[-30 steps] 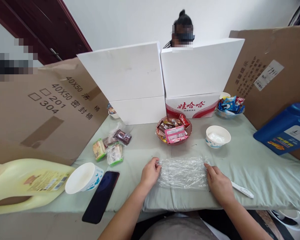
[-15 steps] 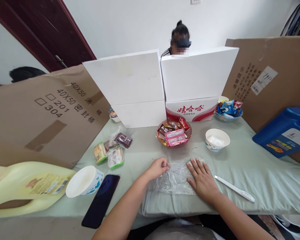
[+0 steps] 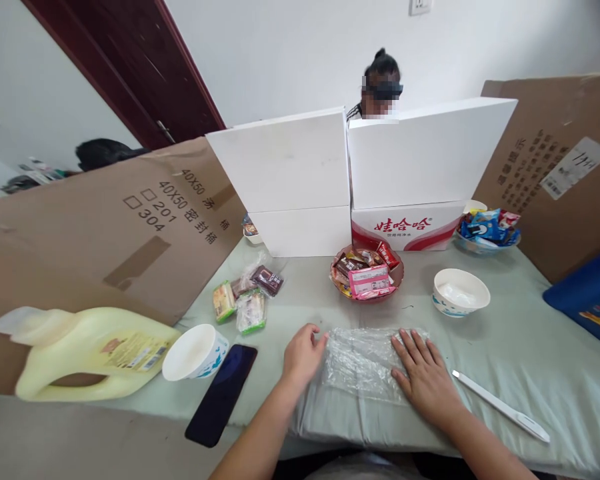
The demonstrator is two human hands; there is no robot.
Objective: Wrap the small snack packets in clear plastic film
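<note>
A clear, crinkled plastic bag lies flat on the cloth-covered table in front of me. My right hand rests palm down over its right part, fingers stretched out. At the bag's left edge is my left hand, its fingers loosely bent, with thumb and index finger apart and nothing visible between them. To the right of my right hand lies a slim white utility knife. Beyond the bag stands a reddish glass bowl filled with wrapped snacks.
A paper bowl stands right of the snacks; another paper bowl tilts beside a phone. Several wrapped snacks lie at left, near a yellow jug. White boxes and cardboard wall the table. A person sits behind.
My left hand's pinched fingers have loosened and moved off the bag toward its left edge. The right hand stays flat on it. The view has turned left.
</note>
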